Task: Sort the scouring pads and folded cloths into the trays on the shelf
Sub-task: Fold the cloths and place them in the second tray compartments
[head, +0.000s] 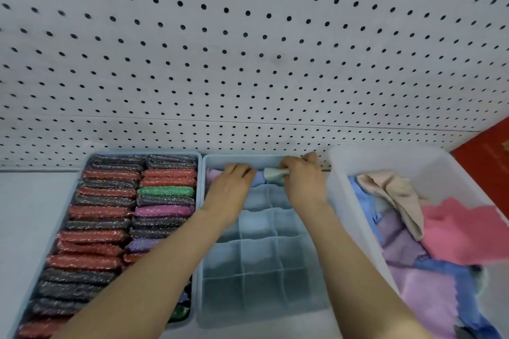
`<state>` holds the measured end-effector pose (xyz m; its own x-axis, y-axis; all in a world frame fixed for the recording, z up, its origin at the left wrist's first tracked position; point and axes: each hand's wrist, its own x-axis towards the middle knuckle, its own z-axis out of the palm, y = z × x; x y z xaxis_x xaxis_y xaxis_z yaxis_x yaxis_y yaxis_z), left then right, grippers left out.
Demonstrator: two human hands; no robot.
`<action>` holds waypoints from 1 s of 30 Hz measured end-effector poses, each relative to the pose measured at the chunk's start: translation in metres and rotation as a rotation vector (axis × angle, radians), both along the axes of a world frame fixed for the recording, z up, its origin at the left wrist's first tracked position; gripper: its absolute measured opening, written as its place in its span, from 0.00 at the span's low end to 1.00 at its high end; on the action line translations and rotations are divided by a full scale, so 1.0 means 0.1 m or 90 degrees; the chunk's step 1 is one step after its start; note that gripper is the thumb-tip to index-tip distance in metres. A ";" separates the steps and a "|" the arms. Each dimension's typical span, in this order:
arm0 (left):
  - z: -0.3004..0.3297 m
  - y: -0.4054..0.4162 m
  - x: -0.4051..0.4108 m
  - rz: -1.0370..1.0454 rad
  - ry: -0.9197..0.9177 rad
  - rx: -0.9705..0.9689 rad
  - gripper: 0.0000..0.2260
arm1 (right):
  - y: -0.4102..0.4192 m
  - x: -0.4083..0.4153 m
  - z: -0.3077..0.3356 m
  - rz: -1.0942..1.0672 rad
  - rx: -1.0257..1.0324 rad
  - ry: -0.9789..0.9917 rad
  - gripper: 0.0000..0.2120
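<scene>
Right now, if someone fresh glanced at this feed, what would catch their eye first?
Probably the left tray, packed with two rows of glittery scouring pads, mostly red and dark with one green and a few purple ones. Next, both hands at the far row of the divided tray in the middle: the right hand pinches a pale green folded cloth, the left hand rests beside it. At right, a clear bin holds loose cloths.

Both hands (264,176) press rolled cloths (271,175) into the divided tray (261,256).
</scene>
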<state>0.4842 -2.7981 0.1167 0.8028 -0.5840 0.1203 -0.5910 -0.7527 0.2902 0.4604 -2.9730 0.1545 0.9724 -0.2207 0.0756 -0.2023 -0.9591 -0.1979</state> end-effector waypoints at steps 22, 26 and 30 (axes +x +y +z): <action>-0.06 0.28 -0.01 0.061 -0.004 -0.034 0.20 | 0.24 0.11 -0.07 0.153 -0.121 0.053 0.08; 0.00 0.21 -0.05 0.091 0.016 -0.059 0.15 | -0.14 -0.23 0.45 0.076 0.102 -0.101 0.10; 0.21 -0.08 -0.15 0.118 0.032 -0.135 0.15 | -0.93 -0.60 0.71 -0.140 0.132 -0.158 0.11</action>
<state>0.4690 -2.8060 0.1381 0.9018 -0.3924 0.1809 -0.4293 -0.7658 0.4788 0.4005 -3.0665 0.2258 0.8582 -0.4569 0.2338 -0.3202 -0.8327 -0.4517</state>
